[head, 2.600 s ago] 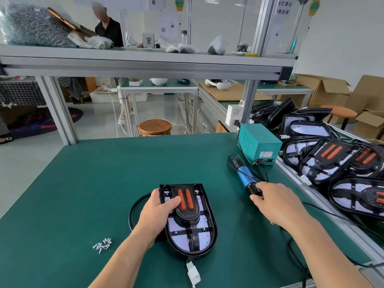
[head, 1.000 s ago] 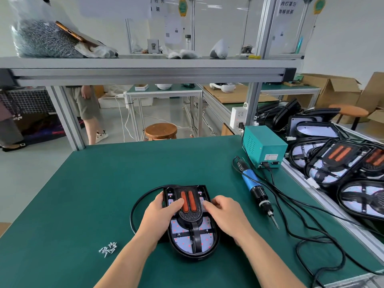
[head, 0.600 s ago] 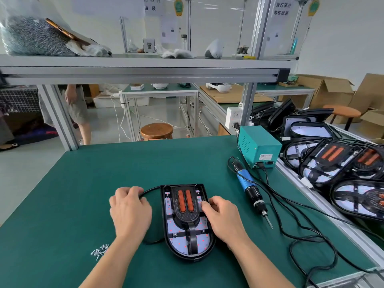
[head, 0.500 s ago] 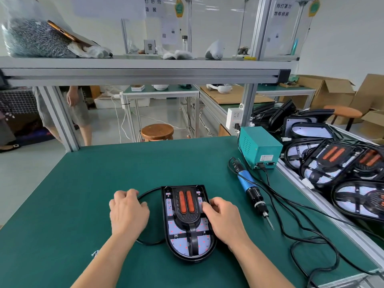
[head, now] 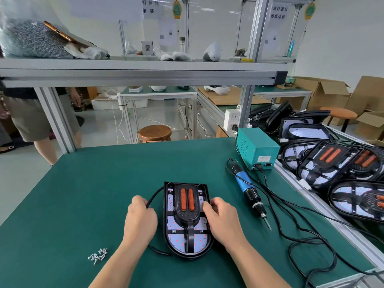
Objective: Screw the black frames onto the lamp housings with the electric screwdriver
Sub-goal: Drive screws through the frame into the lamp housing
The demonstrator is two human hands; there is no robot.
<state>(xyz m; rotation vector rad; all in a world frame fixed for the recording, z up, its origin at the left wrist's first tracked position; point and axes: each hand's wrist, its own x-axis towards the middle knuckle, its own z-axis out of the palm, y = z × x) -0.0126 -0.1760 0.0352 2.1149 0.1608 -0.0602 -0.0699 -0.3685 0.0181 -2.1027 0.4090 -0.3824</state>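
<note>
while knuckles-up, left hand (head: pixel 141 220) on cable (head: pixel 154 194)

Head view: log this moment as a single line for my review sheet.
left hand: grips black cable | right hand: holds lamp housing edge | electric screwdriver: lying unheld | screws: loose pile

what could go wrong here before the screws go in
The cord that the left hand grips curls close beside the lamp housing and might get trapped under it. The loose screws lie near the left forearm and could be scattered. The electric screwdriver trails looped cables across the mat, so lifting it may snag.
</note>
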